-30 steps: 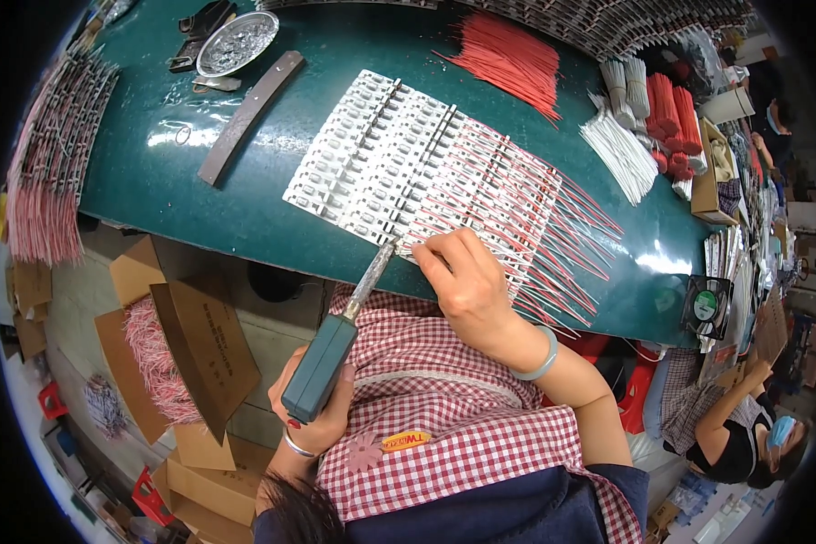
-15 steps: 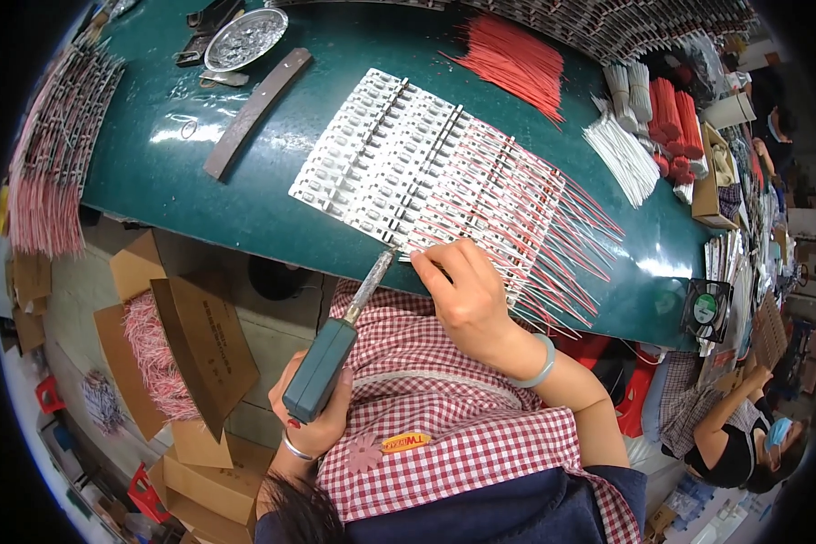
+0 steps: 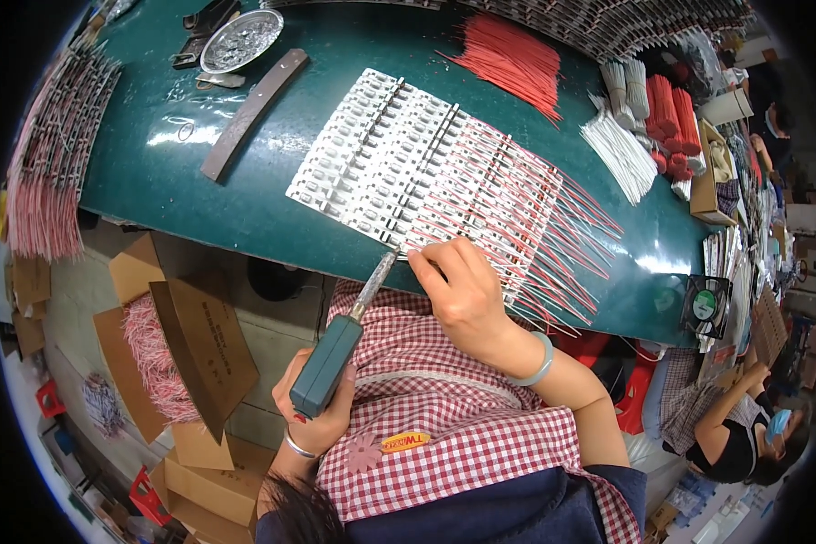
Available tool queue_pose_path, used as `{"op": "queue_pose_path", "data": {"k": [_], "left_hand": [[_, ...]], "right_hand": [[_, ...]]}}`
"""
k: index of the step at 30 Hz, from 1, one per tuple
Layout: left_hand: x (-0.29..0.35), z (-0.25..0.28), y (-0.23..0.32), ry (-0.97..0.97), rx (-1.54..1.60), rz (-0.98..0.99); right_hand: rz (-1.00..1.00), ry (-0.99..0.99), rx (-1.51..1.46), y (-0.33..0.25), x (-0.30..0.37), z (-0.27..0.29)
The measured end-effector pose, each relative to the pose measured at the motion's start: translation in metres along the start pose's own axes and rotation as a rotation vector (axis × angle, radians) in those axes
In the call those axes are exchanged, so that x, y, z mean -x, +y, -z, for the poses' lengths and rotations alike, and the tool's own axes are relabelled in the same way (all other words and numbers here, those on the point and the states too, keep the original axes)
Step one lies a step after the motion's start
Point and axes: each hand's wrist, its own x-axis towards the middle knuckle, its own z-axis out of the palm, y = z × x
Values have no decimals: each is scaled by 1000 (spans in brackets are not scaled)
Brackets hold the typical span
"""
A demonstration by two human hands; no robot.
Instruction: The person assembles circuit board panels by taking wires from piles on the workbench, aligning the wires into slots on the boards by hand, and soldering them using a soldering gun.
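Note:
A dark green soldering gun (image 3: 326, 364) with a metal barrel is gripped in my left hand (image 3: 313, 399), its tip pointing up to the near edge of a white circuit board panel (image 3: 354, 145). Right beside that tip, my right hand (image 3: 467, 295) is closed in a pinch at the panel's edge on what seems to be a thin wire, mostly covered by the fingers. Rows of red and white wires (image 3: 571, 263) run across the panel's right part and hang past its right edge. Its left part carries no wires.
On the green table (image 3: 154, 199) lie a curved dark bar (image 3: 256, 113), a metal bowl (image 3: 242, 42), red wires (image 3: 510, 65) and white wires (image 3: 618, 154). Wired boards (image 3: 59, 154) are stacked at left. An open carton of wires (image 3: 159, 363) stands below. A co-worker (image 3: 725, 426) sits at right.
The soldering gun has shifted slightly to the right, its tip staying at the panel's edge. My right hand keeps its pinch in nearly the same place.

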Motion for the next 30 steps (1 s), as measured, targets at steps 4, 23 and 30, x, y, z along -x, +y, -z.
{"op": "queue_pose_path", "data": {"k": [4,23,30], "left_hand": [[-1,1,0,-3,-27,-27],[8,15,-23,162,302,256],[5,27,-28,165,210,260]], "right_hand": [[2,-10,8,0,-1,1],[0,-94,-9,-10,-22,12],[42,-66,-68,-17,-58,-16]]}}
